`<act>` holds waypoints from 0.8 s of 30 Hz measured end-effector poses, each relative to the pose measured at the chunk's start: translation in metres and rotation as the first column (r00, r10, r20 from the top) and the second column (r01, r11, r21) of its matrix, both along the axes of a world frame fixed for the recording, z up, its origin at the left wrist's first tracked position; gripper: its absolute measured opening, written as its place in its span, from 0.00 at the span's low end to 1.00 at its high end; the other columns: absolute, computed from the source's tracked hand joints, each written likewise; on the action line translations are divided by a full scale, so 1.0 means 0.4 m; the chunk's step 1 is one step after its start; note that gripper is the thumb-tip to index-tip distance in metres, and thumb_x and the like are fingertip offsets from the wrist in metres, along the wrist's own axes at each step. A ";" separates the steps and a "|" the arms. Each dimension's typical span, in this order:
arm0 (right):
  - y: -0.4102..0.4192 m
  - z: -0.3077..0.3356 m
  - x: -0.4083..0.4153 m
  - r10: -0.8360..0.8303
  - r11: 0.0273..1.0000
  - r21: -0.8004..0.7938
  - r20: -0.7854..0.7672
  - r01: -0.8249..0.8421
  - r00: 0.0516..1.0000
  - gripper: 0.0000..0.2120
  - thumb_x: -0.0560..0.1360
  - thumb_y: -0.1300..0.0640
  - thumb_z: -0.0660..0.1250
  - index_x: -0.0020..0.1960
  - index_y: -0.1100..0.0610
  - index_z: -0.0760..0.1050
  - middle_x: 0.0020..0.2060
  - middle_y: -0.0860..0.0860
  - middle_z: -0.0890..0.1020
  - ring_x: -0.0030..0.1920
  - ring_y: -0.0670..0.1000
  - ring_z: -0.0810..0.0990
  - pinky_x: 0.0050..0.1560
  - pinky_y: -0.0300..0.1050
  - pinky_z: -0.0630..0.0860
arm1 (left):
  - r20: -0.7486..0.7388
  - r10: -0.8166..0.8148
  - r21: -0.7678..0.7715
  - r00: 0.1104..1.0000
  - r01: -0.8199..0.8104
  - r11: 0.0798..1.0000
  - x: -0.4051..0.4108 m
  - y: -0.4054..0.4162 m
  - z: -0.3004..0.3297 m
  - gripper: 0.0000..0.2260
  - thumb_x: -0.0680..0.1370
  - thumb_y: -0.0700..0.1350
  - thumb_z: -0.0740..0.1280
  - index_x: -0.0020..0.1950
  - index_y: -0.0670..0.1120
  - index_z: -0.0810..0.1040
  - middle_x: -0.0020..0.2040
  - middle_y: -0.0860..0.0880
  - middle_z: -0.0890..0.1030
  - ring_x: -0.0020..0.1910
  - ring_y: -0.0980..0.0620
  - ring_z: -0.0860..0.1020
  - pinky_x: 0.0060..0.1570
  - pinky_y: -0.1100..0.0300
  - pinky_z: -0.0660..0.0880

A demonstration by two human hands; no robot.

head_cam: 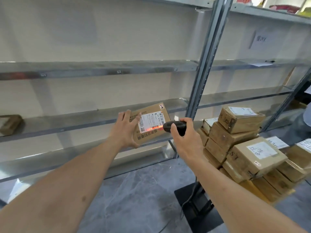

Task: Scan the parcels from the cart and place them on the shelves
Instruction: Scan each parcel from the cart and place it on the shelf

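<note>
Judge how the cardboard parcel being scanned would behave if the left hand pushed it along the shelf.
The cardboard parcel looks flat and square-edged, so it should slide, not roll or tip. Its walls look undented, so probably stiff. The left hand holds it alone, fingers spread, while the right hand aims the scanner: likely light.

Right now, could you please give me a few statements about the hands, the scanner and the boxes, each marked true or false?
1. The right hand grips a dark scanner. True.
2. The left hand holds a box by its edge. True.
3. The scanner's red light falls on the floor. False: it falls on the box's white label.
4. The stack of boxes lies left of the hands. False: it is on the right.
</note>
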State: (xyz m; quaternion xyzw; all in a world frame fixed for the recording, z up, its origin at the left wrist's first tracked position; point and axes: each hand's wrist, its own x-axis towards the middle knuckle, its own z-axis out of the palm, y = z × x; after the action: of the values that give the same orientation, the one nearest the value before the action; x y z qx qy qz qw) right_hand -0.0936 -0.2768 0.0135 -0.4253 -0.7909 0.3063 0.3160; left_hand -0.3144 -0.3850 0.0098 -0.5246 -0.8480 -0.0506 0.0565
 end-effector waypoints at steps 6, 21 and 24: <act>0.072 0.016 -0.083 0.102 0.995 0.007 -0.012 -0.102 0.995 0.15 0.82 0.37 0.62 0.66 0.41 0.67 0.51 0.47 0.83 0.49 0.52 0.82 0.49 0.52 0.79 | 0.006 0.124 0.013 0.992 -0.124 0.992 -0.052 0.005 0.017 0.65 0.60 0.68 0.82 0.86 0.56 0.46 0.79 0.45 0.49 0.77 0.42 0.49 0.72 0.43 0.72; 0.028 -0.026 -0.408 0.327 0.943 -0.041 -0.090 -0.331 0.941 0.17 0.82 0.38 0.62 0.67 0.42 0.66 0.51 0.46 0.82 0.49 0.51 0.82 0.50 0.54 0.81 | 0.164 0.541 -0.015 0.825 -0.546 0.838 -0.209 -0.124 0.000 0.61 0.61 0.73 0.77 0.84 0.53 0.51 0.75 0.40 0.59 0.73 0.38 0.61 0.70 0.43 0.68; -0.019 -0.037 -0.520 0.342 0.937 -0.053 -0.061 -0.345 0.938 0.18 0.82 0.36 0.61 0.68 0.42 0.65 0.49 0.47 0.82 0.48 0.53 0.82 0.50 0.57 0.82 | 0.212 0.619 -0.030 0.757 -0.628 0.778 -0.283 -0.171 -0.007 0.60 0.61 0.76 0.74 0.84 0.53 0.53 0.74 0.40 0.61 0.72 0.37 0.63 0.70 0.43 0.68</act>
State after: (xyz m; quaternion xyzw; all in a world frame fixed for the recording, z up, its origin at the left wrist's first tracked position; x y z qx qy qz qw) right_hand -0.3018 -0.2845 -0.0012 -0.2826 -0.8346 0.3922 0.2641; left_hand -0.4276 -0.4533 0.0069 -0.2030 -0.9738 -0.1019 -0.0085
